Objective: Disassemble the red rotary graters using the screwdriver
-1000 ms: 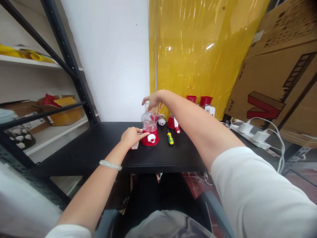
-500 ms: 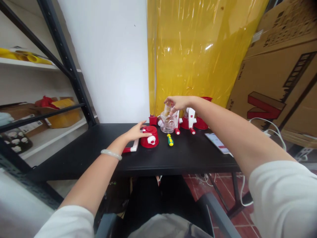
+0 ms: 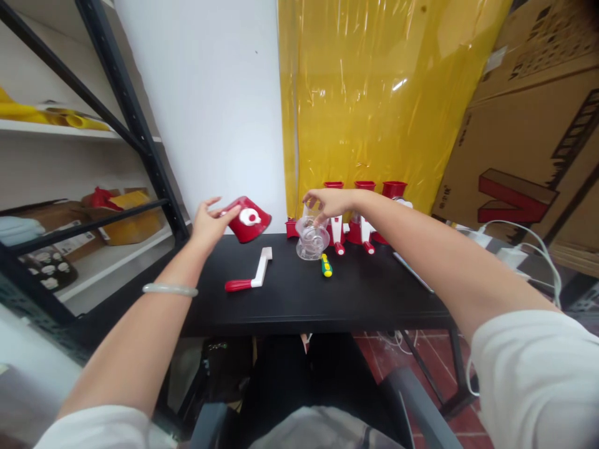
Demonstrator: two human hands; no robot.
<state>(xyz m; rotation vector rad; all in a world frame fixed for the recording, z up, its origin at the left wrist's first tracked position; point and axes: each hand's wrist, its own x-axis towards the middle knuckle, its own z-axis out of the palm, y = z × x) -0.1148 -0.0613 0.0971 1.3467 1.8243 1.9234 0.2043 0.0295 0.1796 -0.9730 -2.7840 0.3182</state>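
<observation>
My left hand [image 3: 211,221] grips a red base with a white fitting [image 3: 246,219], tilted and raised above the table. My right hand [image 3: 326,202] is closed around the upper part of a clear plastic grinder body [image 3: 312,239], which stands at the back of the black table. On the table below my left hand lies a crank handle [image 3: 255,274], white with a red grip. A green and yellow screwdriver handle [image 3: 326,266] lies just in front of the clear body. A small red part [image 3: 292,229] sits left of that body.
Red and white hand-crank grinders [image 3: 364,215] stand in a row to the right, partly behind my right arm. A tablet [image 3: 414,272] lies on the black table [image 3: 281,305]. Shelving [image 3: 135,118] rises at left; a cardboard box [image 3: 524,143] stands at right.
My left hand has lifted the red base off the table and tilted it, moving up and left. The crank handle now shows in full. My right hand stays at the clear body.
</observation>
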